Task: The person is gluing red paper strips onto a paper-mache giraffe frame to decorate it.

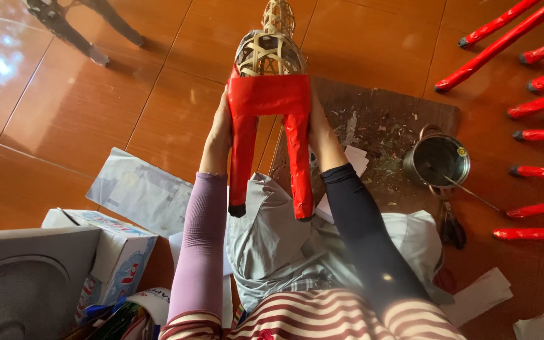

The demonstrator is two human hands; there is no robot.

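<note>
— Bamboo frame point(267, 53), woven and partly wrapped in red paper: where does it sit?

— Held up over the person's lap, above the tiled floor point(77, 107). Its bare woven part points away from the person, and two red-covered legs point(299, 167) hang back toward the body.

— How do the hands stand?

— The left hand point(221, 129) presses flat against the left flank of the red section, fingers stretched along it. The right hand point(320, 129) does the same on the right flank. Both are closed onto the frame from opposite sides.

— What lies around?

— A grey cloth point(272, 245) covers the lap. Beyond the right forearm, a dark board point(385, 119) strewn with scraps rests on the floor, with a small metal pot point(437, 160) at its edge and a thin stick leaning in it. Red-wrapped sticks point(536, 104) are laid out in a row to the right. A cardboard box point(118, 249) and sheets of paper point(136, 189) sit to the left.
</note>
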